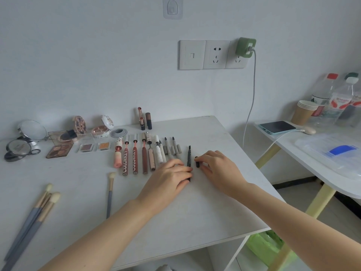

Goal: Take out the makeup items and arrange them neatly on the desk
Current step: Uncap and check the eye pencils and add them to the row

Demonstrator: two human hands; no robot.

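— Where on the desk (195, 208)?

— Right of the row, a black pen (189, 156), uncapped, lying flat. Long axis running from the near edge toward the wall, tip pointing at the wall, tail pointing back at the person.

— Held how?

— Left hand (168, 178) laid over the tail end, fingers curled on the barrel, thumb side hidden. Right hand (216, 169) just beside, pinching a short black cap (197, 161) between thumb and fingertips. Cap parallel to the pen, apart from it by a narrow strip of desk.

— And the rest of the row?

— To the left, all lying the same way, long axes parallel: 2 grey pens (172, 148) with caps alongside, 2 white tubes (159, 153), a beige wand tube (151, 160), a brown one (144, 161), 2 lettered glosses (130, 160), a pink tube (117, 157). Wand ends toward the wall.

— Behind those?

— 2 lipsticks (144, 118) standing upright near the wall. Further left, eyeshadow palettes (59, 150), small pans (94, 147), open compacts (100, 131), a round mirror (32, 130).

— Brushes?

— 1 brush (110, 194) alone, bristles toward the wall. A bundle of brushes (33, 218) at the near left, tilted, bristles up and right.

— Off the desk?

— A side table (304, 163) at right with a phone (277, 127), paper cups (303, 112), bottles (336, 98). A green charger (245, 47) plugged in on the wall.
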